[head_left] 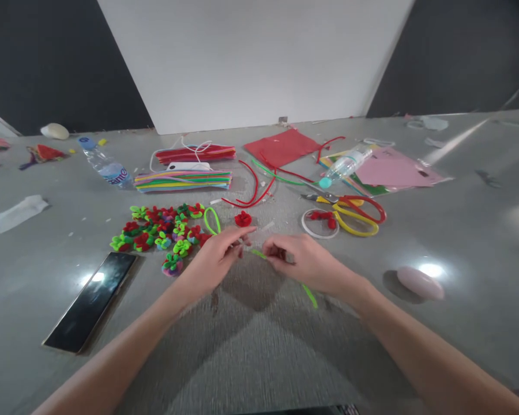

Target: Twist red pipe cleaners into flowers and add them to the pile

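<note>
My right hand has its fingers curled and pressed on a bright green pipe cleaner; one end points left between the hands, the other sticks out below the palm. Just left of it my left hand is bent, its index finger stretched out to the right; the space under its fingers is partly hidden. A looped green pipe cleaner stands behind my left hand. Beyond the hands lies a small red coiled piece. Many red and green pipe cleaner pieces are heaped to the left.
Scissors and a white ring lie right of centre. Pipe cleaner bundles, a bottle, red felt and another bottle are farther back. A phone lies left, a pale oval object right.
</note>
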A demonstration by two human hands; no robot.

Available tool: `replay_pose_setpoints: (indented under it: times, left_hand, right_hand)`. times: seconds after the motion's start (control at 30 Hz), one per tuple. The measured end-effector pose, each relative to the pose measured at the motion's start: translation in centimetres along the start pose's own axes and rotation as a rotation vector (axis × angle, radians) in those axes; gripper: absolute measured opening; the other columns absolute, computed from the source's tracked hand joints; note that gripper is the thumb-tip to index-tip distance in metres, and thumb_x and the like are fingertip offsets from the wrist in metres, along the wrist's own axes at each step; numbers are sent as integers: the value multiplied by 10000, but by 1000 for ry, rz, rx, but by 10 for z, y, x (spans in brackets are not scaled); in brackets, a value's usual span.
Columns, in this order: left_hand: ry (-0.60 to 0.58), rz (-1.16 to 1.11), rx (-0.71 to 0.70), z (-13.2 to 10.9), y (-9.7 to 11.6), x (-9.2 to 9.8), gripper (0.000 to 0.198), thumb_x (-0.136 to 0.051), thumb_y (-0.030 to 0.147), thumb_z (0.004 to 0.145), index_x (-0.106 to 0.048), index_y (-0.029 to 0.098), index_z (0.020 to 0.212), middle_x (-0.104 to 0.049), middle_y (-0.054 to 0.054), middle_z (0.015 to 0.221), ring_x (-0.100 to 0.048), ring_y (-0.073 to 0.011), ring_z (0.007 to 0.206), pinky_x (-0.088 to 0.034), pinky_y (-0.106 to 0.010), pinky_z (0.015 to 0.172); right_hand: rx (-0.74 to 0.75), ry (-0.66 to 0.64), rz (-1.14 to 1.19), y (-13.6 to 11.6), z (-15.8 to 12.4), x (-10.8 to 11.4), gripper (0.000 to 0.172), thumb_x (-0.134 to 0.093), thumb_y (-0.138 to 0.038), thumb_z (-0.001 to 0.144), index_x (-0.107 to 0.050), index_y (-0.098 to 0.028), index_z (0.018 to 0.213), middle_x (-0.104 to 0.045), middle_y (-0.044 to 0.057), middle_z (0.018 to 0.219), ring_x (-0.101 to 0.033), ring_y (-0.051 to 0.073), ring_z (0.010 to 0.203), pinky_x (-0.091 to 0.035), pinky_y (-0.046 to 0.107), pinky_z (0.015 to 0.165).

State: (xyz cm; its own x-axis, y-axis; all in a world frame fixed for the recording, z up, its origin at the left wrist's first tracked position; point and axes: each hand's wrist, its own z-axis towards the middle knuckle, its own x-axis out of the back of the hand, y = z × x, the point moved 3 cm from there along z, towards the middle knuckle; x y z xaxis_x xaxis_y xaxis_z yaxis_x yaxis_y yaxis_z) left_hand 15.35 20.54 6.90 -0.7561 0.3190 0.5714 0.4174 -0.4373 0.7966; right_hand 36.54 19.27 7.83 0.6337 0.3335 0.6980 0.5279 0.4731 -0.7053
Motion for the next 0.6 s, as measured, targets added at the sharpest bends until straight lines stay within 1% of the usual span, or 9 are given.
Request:
replay_pose_setpoints:
  times: [0.07, 0.13, 0.17, 0.23, 0.33, 0.4, 0.43, 0.5, 0.6]
  left_hand:
    - [39, 28, -21, -4, -2, -1, 403, -479, 112, 1030, -698, 204, 1356, -760, -103, 1238, -718, -204, 1110, -559, -370, 999]
    - [91, 59, -14, -8, -3, -1, 310, -507, 167, 1050, -742, 199, 1250, -787, -97, 1186, -728, -217, 1108, -557, -365, 990]
    - [112, 73, -4, -10, -2, 0, 268, -522, 197, 1058, -754, 196, 1191, -800, -86, 1130, -740, -213, 1050, -563, -346, 944]
    - [128, 106, 23, -13, 1, 1, 214, -544, 242, 1066, -752, 188, 1067, -798, -50, 972, -733, -184, 881, -547, -290, 803]
    - [117, 176, 71, -17, 5, 3, 267, -539, 276, 1078, -695, 179, 884, -678, 12, 724, -614, -132, 651, -443, -241, 624]
    - [119, 219, 67, -18, 7, 5, 310, -532, 284, 1084, -656, 177, 821, -611, 30, 660, -556, -117, 594, -401, -239, 586]
    - [125, 232, 53, -19, 8, 5, 309, -531, 281, 1086, -651, 178, 820, -612, 31, 662, -559, -115, 594, -403, -240, 589]
    - [143, 238, 13, -20, 8, 4, 255, -533, 256, 1087, -668, 182, 883, -670, 19, 727, -613, -122, 646, -446, -241, 631]
    - [174, 240, -35, -22, 8, 3, 169, -527, 206, 1087, -695, 195, 1070, -768, -20, 932, -708, -147, 823, -515, -253, 750]
  right_hand:
    - [-32, 81, 132, 0, 0, -2, 133, -603, -111, 919, -639, -216, 991, -686, -15, 880, -599, 124, 758, -450, 256, 725]
    - [-70, 161, 233, 1, -1, -4, 101, -625, -148, 922, -639, -221, 990, -686, -9, 895, -612, 130, 779, -475, 259, 734]
    - [-89, 197, 272, 1, -1, -6, 88, -630, -157, 923, -634, -223, 981, -676, -11, 882, -611, 131, 777, -481, 258, 728]
    - [-119, 256, 335, 1, -2, -9, 73, -627, -163, 930, -614, -226, 965, -646, -20, 843, -598, 126, 755, -480, 252, 705]
    - [-144, 318, 377, 0, -5, -12, 87, -627, -172, 945, -568, -234, 960, -616, -27, 834, -587, 124, 750, -466, 243, 674]
    - [-140, 336, 368, -1, -7, -14, 99, -628, -179, 954, -549, -236, 968, -610, -23, 845, -584, 126, 752, -456, 244, 663]
    - [-131, 343, 357, -1, -7, -15, 98, -624, -181, 960, -544, -237, 972, -607, -21, 848, -580, 127, 749, -451, 246, 658]
    - [-109, 352, 336, -2, -8, -16, 89, -602, -178, 976, -534, -237, 979, -594, -17, 847, -565, 126, 736, -442, 248, 651]
    - [-94, 347, 343, -4, -8, -19, 82, -563, -179, 1006, -511, -241, 992, -566, -22, 838, -542, 120, 714, -436, 248, 646]
